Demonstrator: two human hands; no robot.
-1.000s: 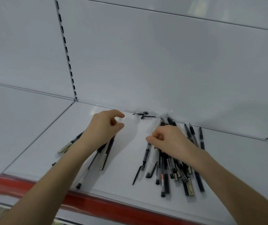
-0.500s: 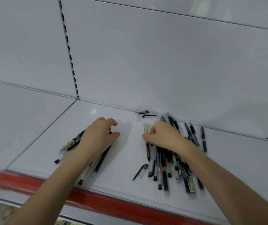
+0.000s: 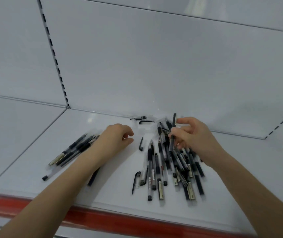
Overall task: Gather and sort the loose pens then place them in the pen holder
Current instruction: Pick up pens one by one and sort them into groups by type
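A pile of several black pens lies on the white shelf, right of centre. My right hand hovers over the pile's far end and grips one black pen, held nearly upright. A smaller group of black pens lies to the left, partly under my left forearm. My left hand rests beside that group with fingers loosely curled and nothing visibly in them. No pen holder is in view.
Loose pen caps and small pen parts lie between the hands and along the back wall. A red strip runs along the shelf's front edge. A slotted upright stands at the back left.
My right hand has lifted off the pile with one pen in its fingers. My left hand has shifted slightly right, leaving the left pen group more exposed.
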